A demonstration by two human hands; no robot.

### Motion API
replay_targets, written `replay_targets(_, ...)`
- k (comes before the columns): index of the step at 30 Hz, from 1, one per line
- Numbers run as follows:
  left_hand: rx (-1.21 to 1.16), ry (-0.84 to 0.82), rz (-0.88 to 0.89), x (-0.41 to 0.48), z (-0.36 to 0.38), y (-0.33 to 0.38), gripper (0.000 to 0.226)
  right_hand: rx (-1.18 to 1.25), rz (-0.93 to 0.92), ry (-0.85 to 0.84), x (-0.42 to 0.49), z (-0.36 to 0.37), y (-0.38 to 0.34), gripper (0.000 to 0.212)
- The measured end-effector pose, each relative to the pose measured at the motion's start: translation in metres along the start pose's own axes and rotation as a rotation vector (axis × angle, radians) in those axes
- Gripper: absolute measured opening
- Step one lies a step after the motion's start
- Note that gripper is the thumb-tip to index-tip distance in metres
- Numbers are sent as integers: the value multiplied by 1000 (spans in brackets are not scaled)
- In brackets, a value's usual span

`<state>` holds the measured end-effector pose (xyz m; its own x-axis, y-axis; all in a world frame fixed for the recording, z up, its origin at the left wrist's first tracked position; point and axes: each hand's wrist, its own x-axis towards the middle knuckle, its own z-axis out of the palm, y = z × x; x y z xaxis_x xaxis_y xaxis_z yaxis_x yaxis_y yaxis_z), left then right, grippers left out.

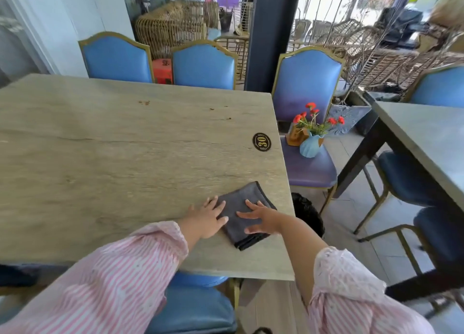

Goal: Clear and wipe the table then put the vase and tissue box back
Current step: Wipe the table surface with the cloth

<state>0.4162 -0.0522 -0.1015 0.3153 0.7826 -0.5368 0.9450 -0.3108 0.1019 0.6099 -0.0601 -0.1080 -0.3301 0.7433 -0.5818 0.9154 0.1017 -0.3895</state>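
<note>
A folded dark grey cloth (244, 205) lies on the wooden table (113, 145) near its right front corner. My left hand (207, 219) rests flat with spread fingers on the cloth's left edge. My right hand (261, 218) lies open on the cloth's right part, fingers straight. A light blue vase (310, 146) with red flowers stands on the seat of the blue chair (307, 173) to the right of the table. A wooden tissue box (296, 135) sits just behind the vase on the same seat. Small brown crumbs (144, 102) dot the far part of the tabletop.
A round black plaque (261, 142) marked 30 is fixed near the table's right edge. Blue chairs (204, 66) line the far side, and one (193, 306) stands below my arms. A second table (426, 137) stands at the right, with a tiled aisle between.
</note>
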Motion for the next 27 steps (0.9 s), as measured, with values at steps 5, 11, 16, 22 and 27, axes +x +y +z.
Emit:
replay_targets(5, 86, 116, -5, 32, 14, 22, 68, -52, -146, 51, 22, -31, 51, 57)
replay_targets(11, -48, 141, -68, 90, -15, 44, 69, -114, -264, 48, 66, -84, 101, 55)
replay_targets(16, -122, 81, -128, 118, -37, 57, 68, -208, -332, 21, 86, -118, 121, 55)
replay_targets(22, -67, 141, -242, 127, -43, 66, 68, -307, -467, -31, 119, -139, 123, 53)
replay_targets(27, -19, 158, -483, 140, -54, 70, 71, -338, -589, -25, 156, -156, 120, 52)
